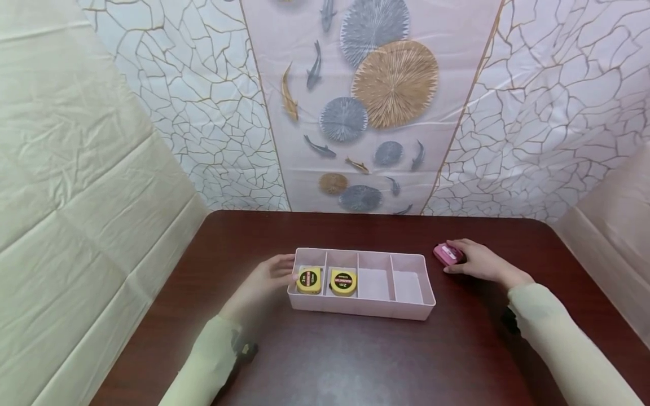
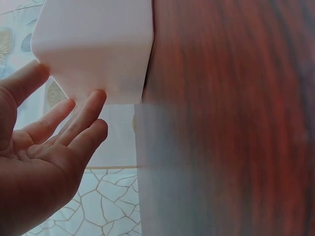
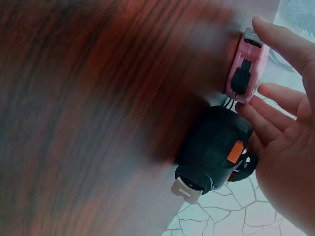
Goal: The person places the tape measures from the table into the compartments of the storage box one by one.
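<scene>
Where the right hand [image 1: 479, 261] grips, fingertips [image 3: 268, 91] flank the pink tape measure [image 1: 446, 255].

The worktop [image 1: 315, 361] is dark, shiny brown with round back corners. Behind it is a picture panel [image 1: 457, 34] with gold fish [image 1: 288, 97], grey fish [image 1: 315, 66] and big round shapes [image 1: 395, 83]. White parts [image 1: 203, 90] with crackly lines sit on both sides. A creased, pale cloth [image 1: 81, 169] hangs at the left.

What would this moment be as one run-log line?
left hand: touching tray; right hand: pinching pink tape measure; black tape measure: nearby; yellow tape measures: two, in tray
</scene>
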